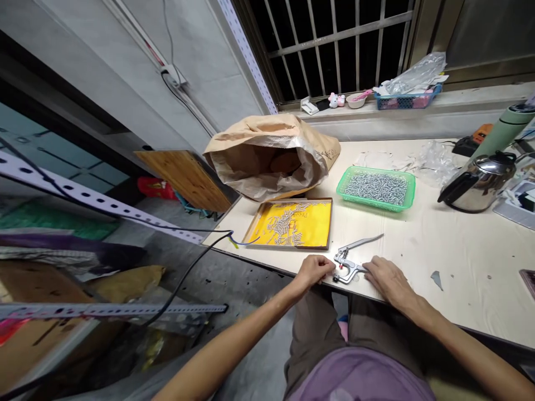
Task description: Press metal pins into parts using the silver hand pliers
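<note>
Silver hand pliers [350, 269] with a C-shaped jaw, a spring and a small red part lie at the table's front edge, their handles spread apart. My right hand [388, 279] grips the end of the lower handle, while the upper handle is free. Beside the jaw, my left hand [314, 270] is closed in a pinch; whatever is between its fingertips is too small to make out. Just beyond that hand is a shallow tray [320, 223] with a yellow bottom and many small metal pieces. Farther back, a green plastic basket [412, 192] is filled with similar metal pieces.
A large brown paper sack [238, 131] lies at the back left, its mouth facing me. On the right stand a steel kettle [480, 181] and a green flask [501, 131]. A dark cable [196, 250] runs to the table's left edge. A grey scrap [437, 279] lies at right.
</note>
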Motion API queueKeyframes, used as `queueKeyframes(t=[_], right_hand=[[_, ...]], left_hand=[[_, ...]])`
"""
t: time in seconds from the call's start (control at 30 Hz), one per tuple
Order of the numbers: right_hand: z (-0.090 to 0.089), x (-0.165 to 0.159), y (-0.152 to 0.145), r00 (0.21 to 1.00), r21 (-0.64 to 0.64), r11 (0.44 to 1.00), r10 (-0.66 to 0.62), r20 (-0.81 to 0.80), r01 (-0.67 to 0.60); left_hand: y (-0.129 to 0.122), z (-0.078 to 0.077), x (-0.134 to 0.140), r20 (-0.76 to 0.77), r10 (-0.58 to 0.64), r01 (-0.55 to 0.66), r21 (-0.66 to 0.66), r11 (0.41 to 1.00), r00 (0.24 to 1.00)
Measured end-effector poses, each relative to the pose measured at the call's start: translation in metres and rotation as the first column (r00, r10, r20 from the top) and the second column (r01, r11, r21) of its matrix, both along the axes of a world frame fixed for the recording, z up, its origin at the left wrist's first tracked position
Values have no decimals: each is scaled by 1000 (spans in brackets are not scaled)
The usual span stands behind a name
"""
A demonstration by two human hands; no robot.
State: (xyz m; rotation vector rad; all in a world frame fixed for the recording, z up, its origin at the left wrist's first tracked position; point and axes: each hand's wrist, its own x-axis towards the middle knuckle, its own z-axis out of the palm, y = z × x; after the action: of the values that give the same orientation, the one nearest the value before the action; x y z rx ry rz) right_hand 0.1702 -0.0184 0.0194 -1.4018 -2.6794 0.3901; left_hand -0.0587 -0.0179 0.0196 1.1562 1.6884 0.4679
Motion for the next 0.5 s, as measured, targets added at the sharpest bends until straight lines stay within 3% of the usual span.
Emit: queueKeyframes(t=[0.27,0.5], right_hand=[[1,-5,0,997,-21,999,-42,60,44],[-2,-7,-4,996,-16,998,-56,70,57]], left_hand=[[2,6,12,-118,-49,42,-62,997,992],[6,1,12,-126,-185,172,-103,980,975]])
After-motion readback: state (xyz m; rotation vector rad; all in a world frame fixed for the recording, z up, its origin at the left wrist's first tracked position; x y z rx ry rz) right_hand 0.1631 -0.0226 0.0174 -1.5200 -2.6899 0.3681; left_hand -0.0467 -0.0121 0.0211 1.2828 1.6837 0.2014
